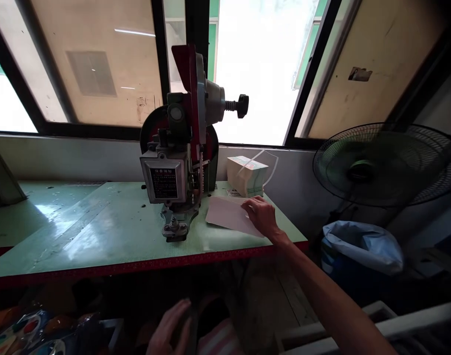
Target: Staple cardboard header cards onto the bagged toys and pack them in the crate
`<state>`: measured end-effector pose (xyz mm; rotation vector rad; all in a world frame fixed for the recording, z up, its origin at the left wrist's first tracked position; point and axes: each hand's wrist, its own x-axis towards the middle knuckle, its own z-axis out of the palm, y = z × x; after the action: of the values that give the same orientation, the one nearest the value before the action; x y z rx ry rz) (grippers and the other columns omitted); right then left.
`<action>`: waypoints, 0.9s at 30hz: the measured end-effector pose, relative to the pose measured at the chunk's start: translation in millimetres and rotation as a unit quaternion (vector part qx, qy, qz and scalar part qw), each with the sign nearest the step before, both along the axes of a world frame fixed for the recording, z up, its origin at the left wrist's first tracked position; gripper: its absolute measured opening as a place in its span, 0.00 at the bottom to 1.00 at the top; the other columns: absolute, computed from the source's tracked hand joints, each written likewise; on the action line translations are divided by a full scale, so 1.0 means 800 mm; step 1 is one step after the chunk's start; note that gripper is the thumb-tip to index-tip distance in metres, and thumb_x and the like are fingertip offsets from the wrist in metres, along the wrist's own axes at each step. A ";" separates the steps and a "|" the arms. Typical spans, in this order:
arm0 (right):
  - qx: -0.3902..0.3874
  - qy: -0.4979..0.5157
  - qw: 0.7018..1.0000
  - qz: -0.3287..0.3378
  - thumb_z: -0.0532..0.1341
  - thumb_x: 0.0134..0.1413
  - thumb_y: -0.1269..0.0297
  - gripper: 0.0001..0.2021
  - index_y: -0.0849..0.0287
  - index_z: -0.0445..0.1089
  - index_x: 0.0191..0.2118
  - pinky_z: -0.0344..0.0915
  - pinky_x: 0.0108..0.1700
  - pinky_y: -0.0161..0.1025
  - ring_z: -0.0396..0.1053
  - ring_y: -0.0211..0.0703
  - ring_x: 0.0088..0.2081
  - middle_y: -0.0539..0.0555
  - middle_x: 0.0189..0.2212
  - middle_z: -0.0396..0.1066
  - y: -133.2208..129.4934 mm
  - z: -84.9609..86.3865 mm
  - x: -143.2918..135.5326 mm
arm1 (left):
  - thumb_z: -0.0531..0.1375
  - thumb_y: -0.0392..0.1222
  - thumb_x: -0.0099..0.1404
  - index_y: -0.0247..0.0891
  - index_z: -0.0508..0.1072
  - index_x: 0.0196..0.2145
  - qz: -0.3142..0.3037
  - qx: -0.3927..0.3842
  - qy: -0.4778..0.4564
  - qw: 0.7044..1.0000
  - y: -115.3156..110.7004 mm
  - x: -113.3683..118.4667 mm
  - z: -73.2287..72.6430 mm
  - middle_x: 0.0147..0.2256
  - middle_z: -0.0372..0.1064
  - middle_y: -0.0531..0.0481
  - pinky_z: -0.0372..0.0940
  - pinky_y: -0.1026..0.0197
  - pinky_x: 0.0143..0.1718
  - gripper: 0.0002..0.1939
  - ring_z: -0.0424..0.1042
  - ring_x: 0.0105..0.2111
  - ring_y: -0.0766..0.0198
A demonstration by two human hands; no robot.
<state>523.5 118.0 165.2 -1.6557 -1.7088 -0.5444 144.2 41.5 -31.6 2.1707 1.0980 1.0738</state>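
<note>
My right hand (261,216) is on the right part of the green tabletop, its fingers bent over a pale flat sheet (227,213) and gripping it near its right side. Just behind the sheet stands a stack of printed cards or papers (247,176) with a loose white strip arching over it. To the left of the sheet is a dark red and grey machine (169,172) with a black knob. My left hand (173,328) hangs low, below the table's front edge, blurred and dim, with its fingers partly apart and no object visible in it.
A black-caged fan (362,170) stands at the right, above a bin with a light blue liner (365,246). Plastic-wrapped items (29,325) lie at the lower left. Windows run behind the green table (118,222).
</note>
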 end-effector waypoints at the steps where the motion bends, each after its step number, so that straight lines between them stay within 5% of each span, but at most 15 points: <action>1: -0.006 0.022 1.000 0.003 0.61 0.66 0.64 0.09 0.54 0.78 0.36 0.62 0.40 0.37 0.74 0.46 0.43 0.53 0.36 0.80 -0.009 0.008 -0.001 | 0.60 0.48 0.69 0.51 0.79 0.53 0.006 0.016 -0.019 1.000 0.005 0.004 0.018 0.54 0.77 0.47 0.75 0.52 0.54 0.16 0.77 0.53 0.51; 8: -0.078 0.100 0.990 0.054 0.68 0.60 0.62 0.05 0.55 0.80 0.34 0.62 0.37 0.35 0.72 0.41 0.33 0.51 0.33 0.77 -0.081 0.046 -0.021 | 0.59 0.47 0.72 0.49 0.78 0.53 -0.015 0.082 -0.080 0.993 0.031 0.034 0.154 0.67 0.58 0.47 0.65 0.48 0.63 0.15 0.66 0.63 0.51; 12: -0.145 0.132 0.968 0.155 0.70 0.58 0.59 0.07 0.55 0.80 0.33 0.63 0.36 0.34 0.72 0.38 0.31 0.50 0.33 0.78 -0.114 0.046 -0.047 | 0.59 0.46 0.72 0.46 0.80 0.51 -0.093 0.035 -0.098 0.990 0.043 0.046 0.193 0.68 0.58 0.46 0.72 0.56 0.54 0.14 0.70 0.58 0.53; 15: -0.190 0.197 0.933 0.233 0.70 0.58 0.55 0.09 0.55 0.80 0.33 0.66 0.38 0.34 0.74 0.39 0.34 0.50 0.34 0.79 -0.138 0.023 -0.062 | 0.58 0.47 0.72 0.42 0.82 0.45 -0.179 -0.044 -0.064 0.981 0.047 0.054 0.186 0.54 0.74 0.44 0.75 0.63 0.43 0.14 0.77 0.48 0.56; 18: -0.194 0.286 0.914 0.212 0.68 0.59 0.51 0.13 0.56 0.81 0.34 0.66 0.36 0.34 0.75 0.41 0.33 0.51 0.32 0.80 -0.175 -0.011 -0.044 | 0.57 0.48 0.70 0.41 0.84 0.40 -0.215 -0.081 -0.028 0.973 0.044 0.054 0.150 0.44 0.81 0.46 0.74 0.63 0.42 0.15 0.80 0.43 0.55; 22: -0.205 0.309 0.929 -0.015 0.62 0.62 0.45 0.25 0.60 0.76 0.23 0.59 0.28 0.33 0.66 0.36 0.23 0.49 0.19 0.72 -0.269 -0.066 0.042 | 0.59 0.49 0.67 0.43 0.84 0.39 -0.189 -0.098 -0.021 0.977 0.040 0.041 0.095 0.44 0.82 0.48 0.73 0.65 0.45 0.14 0.80 0.44 0.55; 27: -0.419 0.215 0.834 -0.287 0.63 0.56 0.49 0.19 0.59 0.73 0.22 0.59 0.31 0.34 0.70 0.42 0.27 0.50 0.20 0.70 -0.436 -0.156 0.142 | 0.60 0.51 0.65 0.46 0.84 0.39 -0.169 -0.115 -0.005 0.979 0.045 0.036 0.061 0.43 0.82 0.51 0.73 0.67 0.44 0.14 0.81 0.43 0.56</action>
<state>637.3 -231.0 40.3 -2.6864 -1.1209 0.4128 173.3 77.6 17.0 2.0656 0.7684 0.7654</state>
